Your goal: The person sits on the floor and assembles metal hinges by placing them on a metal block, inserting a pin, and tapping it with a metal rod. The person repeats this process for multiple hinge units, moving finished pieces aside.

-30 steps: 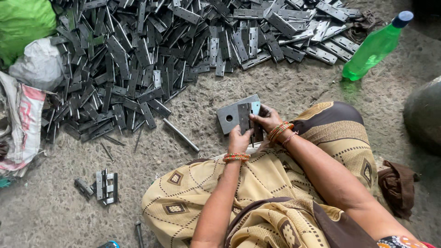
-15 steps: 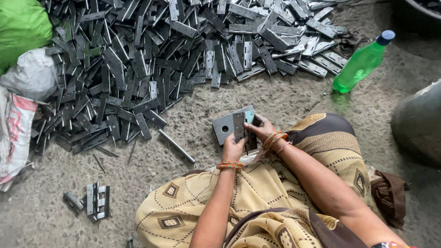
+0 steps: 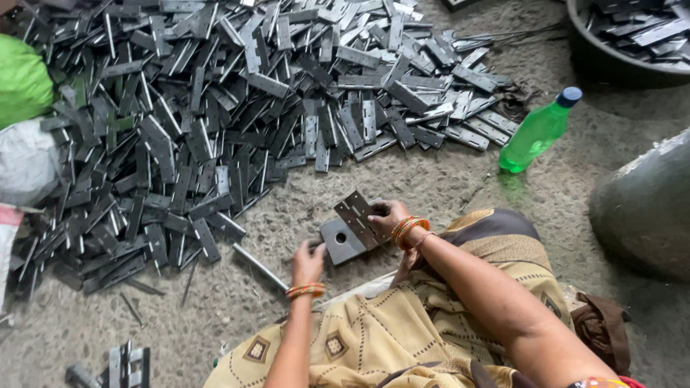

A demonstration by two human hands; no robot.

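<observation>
Fitting a dark perforated metal hinge leaf (image 3: 357, 218), pinched in the right hand (image 3: 389, 216), onto a square grey steel block (image 3: 341, 240) steadied by the left hand (image 3: 307, 263); seating squarely seems next.

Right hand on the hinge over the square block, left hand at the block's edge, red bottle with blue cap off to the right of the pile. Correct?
Not quite: the bottle is green, not red, as the head view shows; its cap is blue. The rest holds: right hand on the hinge over the square block, left hand at the block's edge, bottle right of the pile.
</observation>
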